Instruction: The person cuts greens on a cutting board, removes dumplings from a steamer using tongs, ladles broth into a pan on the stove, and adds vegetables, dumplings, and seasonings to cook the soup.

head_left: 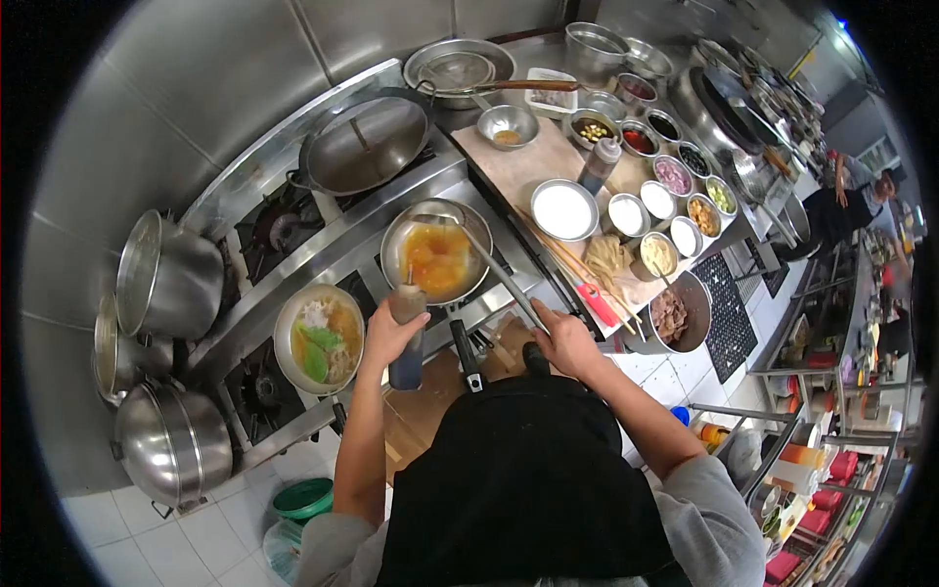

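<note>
My left hand [391, 331] grips a squeeze bottle [405, 364] with dark contents, its nozzle towards the frying pan [476, 217]. Orange-yellow liquid [437, 256] covers the pan's bottom. In my right hand [567, 339] is the long handle of a metal ladle [511, 286], whose bowl end rests at the pan's far side, partly over the liquid. To the left, a second pan [286, 364] on a burner contains noodles in broth with green leaves [318, 352]. Whether anything flows from the bottle I cannot tell.
A large wok [328, 157] sits on the back burner. Steel pots [176, 279] stand on the left. On the right counter are a bowl of white powder [564, 209], another squeeze bottle [599, 164], several ingredient bowls and a red-handled tool [597, 304]. Other people [861, 201] are far right.
</note>
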`<state>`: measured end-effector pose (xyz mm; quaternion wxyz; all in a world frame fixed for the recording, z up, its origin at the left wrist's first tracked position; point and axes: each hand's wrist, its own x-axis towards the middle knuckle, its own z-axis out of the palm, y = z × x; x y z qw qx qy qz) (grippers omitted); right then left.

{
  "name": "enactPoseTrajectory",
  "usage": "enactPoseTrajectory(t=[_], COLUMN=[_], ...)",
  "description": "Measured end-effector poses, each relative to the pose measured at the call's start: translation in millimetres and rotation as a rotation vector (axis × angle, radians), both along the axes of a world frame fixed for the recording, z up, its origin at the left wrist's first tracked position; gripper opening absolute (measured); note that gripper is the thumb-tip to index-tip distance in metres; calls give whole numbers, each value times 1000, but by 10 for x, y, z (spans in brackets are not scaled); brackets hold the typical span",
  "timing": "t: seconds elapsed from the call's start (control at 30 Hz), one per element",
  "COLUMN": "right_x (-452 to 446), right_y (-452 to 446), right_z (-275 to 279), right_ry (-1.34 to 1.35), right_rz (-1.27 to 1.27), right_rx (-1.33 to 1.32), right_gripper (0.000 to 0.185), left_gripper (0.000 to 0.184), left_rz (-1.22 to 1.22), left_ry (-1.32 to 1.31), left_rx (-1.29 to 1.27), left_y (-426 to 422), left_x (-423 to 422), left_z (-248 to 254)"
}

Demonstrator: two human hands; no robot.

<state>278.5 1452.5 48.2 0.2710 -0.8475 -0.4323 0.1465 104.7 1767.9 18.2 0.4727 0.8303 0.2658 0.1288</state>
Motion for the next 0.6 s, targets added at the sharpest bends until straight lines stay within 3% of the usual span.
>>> enactPoseTrajectory(t=[0.17,0.3,0.43,0.6], right_x=[52,173,453,817], right_y=[-177,-187,-254,-321], right_z=[-177,-345,-436,-429], right_ry=[31,43,34,-59], right_rz=[20,-5,22,-126], right_rx=[116,86,88,141], right_gripper=[60,61,63,61], left_gripper=[56,49,45,49], left_rz=[56,78,17,-163], left_ry=[-156,-127,-327,-532], left_rx=[-101,-93,-140,-132], left_y=[-47,-180,-341,-703], left_x=[-30,227,767,1840], left_z=[208,900,1334,1871])
